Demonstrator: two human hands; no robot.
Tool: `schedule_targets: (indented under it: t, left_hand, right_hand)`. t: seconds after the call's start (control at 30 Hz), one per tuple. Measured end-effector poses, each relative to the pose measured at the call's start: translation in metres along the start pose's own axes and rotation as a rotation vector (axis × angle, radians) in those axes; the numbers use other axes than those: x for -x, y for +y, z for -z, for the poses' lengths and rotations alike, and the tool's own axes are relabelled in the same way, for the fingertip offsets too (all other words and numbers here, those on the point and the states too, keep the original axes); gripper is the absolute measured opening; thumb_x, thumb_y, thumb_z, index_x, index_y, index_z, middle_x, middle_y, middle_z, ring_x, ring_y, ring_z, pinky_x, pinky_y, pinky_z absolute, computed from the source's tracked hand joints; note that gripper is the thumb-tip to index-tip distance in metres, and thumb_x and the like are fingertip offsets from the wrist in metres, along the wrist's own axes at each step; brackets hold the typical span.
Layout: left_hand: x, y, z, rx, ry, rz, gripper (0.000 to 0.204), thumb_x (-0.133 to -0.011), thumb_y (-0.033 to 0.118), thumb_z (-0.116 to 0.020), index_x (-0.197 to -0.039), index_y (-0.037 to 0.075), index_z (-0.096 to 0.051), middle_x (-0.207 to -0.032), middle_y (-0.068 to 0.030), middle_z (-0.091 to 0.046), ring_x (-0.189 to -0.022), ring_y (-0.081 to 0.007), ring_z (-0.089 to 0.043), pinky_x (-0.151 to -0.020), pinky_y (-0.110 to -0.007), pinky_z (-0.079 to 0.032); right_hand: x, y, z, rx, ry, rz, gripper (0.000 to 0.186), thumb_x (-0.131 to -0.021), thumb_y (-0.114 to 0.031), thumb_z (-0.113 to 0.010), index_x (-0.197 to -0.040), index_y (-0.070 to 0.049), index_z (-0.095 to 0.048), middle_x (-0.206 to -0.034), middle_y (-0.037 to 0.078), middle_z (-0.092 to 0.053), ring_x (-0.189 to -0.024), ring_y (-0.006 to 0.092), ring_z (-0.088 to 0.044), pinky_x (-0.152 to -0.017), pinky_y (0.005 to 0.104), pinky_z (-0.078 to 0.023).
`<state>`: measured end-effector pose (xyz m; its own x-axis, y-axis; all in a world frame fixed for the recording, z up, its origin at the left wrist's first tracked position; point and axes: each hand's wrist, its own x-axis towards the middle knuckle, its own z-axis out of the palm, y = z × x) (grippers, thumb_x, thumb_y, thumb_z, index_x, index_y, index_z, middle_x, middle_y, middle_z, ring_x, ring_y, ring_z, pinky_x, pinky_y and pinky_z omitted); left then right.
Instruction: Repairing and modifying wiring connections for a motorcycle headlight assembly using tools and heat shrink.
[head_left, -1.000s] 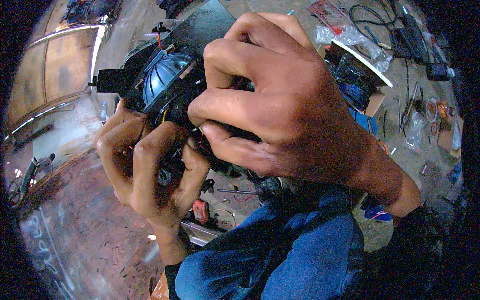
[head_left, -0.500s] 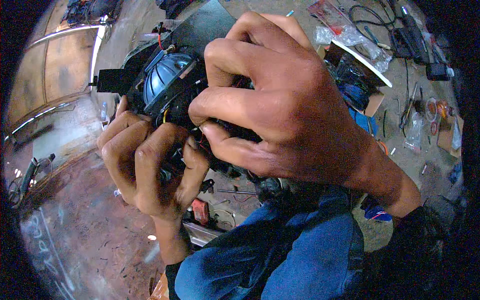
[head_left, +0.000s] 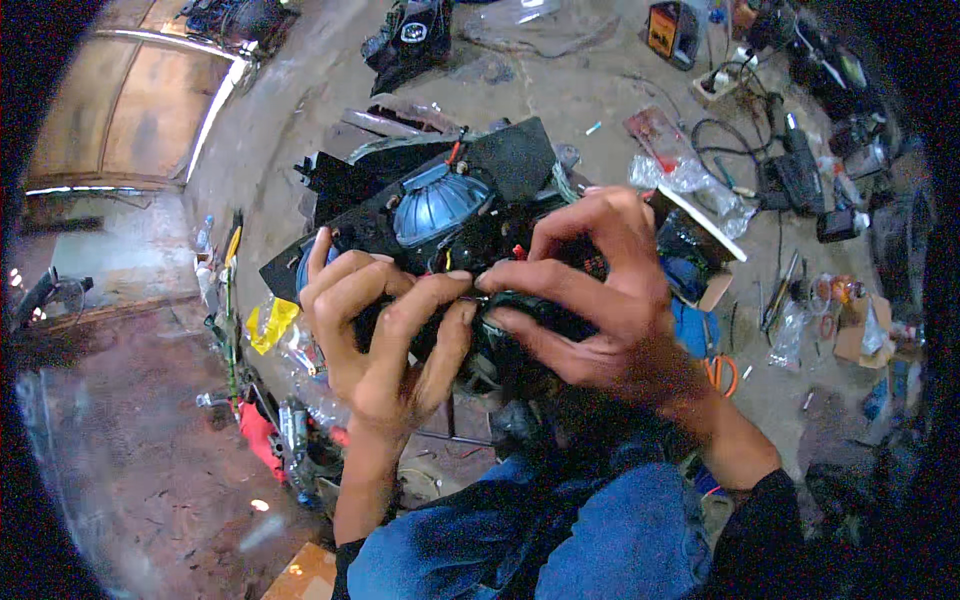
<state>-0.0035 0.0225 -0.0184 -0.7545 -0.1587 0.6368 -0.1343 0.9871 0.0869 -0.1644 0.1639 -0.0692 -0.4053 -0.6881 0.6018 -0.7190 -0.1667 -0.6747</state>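
A black assembly [head_left: 525, 160] with a ribbed blue metallic dome [head_left: 440, 205] and red and yellow wires sits in front of me. My left hand [head_left: 385, 340] curls at its near side, thumb and index fingertip bent toward the middle. My right hand [head_left: 600, 310] comes from the right, its index and thumb bent inward, almost meeting the left fingertips. Between them is something small and thin, perhaps a wire end, too small to make out. Parts of the assembly beneath both hands are hidden by fingers.
Around me lie a yellow bag [head_left: 270, 325], red item [head_left: 260, 440], clear plastic bags [head_left: 725, 205], orange-handled scissors [head_left: 722, 375], cardboard box [head_left: 860, 335], power strip [head_left: 720, 80] and several tools [head_left: 780, 290]. A wooden door [head_left: 140, 110] stands upper left; my jeans-clad knees are below.
The view has pulled back, showing more floor and the whole assembly. My hands look smaller and farther off, and the right hand's fingers no longer cover the assembly's upper right.
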Motion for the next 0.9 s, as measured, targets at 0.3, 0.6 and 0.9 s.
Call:
schedule_targets:
  t: [0.3, 0.6, 0.9]
  left_hand:
    - [0.011, -0.003, 0.011, 0.064, 0.094, 0.116, 0.044, -0.075, 0.015, -0.091, -0.116, 0.011, -0.076, -0.108, -0.0075, -0.058, -0.103, -0.0279, -0.061, -0.114, -0.061, -0.041]
    - [-0.003, 0.0, 0.014, -0.025, -0.007, 0.095, 0.031, -0.072, 0.019, -0.087, -0.102, 0.026, -0.084, -0.13, -0.0025, -0.063, -0.13, -0.034, -0.051, -0.119, -0.064, -0.031]
    - [-0.011, -0.001, 0.008, 0.034, 0.0, 0.072, 0.024, -0.07, 0.02, -0.087, -0.093, 0.025, -0.082, -0.127, -0.0011, -0.064, -0.129, -0.0348, -0.053, -0.116, -0.07, -0.032]
  right_hand:
    - [0.008, -0.004, -0.006, 0.098, 0.065, -0.08, 0.022, -0.078, -0.025, -0.087, -0.098, -0.019, -0.079, -0.102, 0.004, -0.06, -0.101, 0.0284, -0.055, -0.094, 0.046, -0.043]
    - [0.01, -0.004, -0.009, -0.081, 0.203, -0.273, 0.018, -0.081, -0.018, -0.083, -0.096, -0.011, -0.076, -0.098, 0.009, -0.063, -0.098, 0.0288, -0.06, -0.088, 0.0397, -0.048]
    - [0.0, -0.023, 0.003, 0.028, 0.116, -0.16, 0.031, -0.08, -0.028, -0.088, -0.107, -0.016, -0.079, -0.103, 0.007, -0.061, -0.1, 0.0288, -0.058, -0.091, 0.0432, -0.046]
